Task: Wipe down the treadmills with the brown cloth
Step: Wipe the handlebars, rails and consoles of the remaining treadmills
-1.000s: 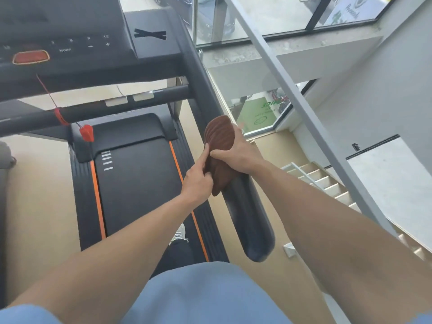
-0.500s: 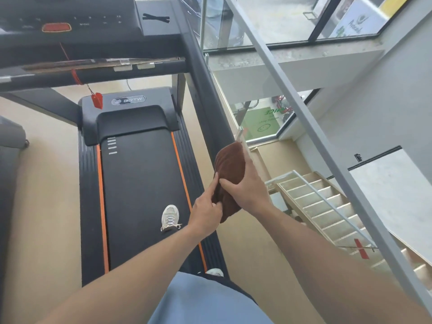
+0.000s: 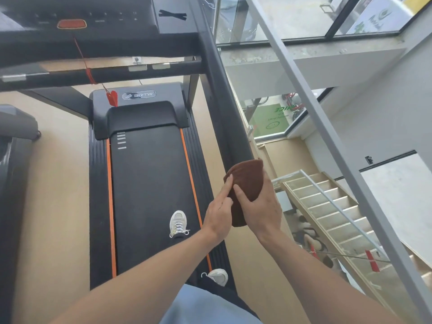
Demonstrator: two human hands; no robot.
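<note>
The brown cloth (image 3: 245, 181) is folded and held at the near end of the treadmill's right handrail (image 3: 224, 99). My right hand (image 3: 261, 206) grips the cloth from the right, thumb across its front. My left hand (image 3: 218, 212) is beside it on the left, its forefinger stretched up along the cloth's left edge. The black treadmill (image 3: 149, 174) with orange stripes lies below, its console (image 3: 77, 17) with a red button at the top left. I stand on the belt in white shoes (image 3: 178, 222).
A red safety clip (image 3: 112, 98) hangs on a cord from the console. Another grey machine (image 3: 16, 136) stands at the left. A slanted grey railing (image 3: 327, 127) and glass panel border a stairwell with wooden stairs (image 3: 332, 213) on the right.
Both hands have slid the cloth back along the right handrail towards me, reaching its near end. My view has tilted down, showing more of the belt and my shoes.
</note>
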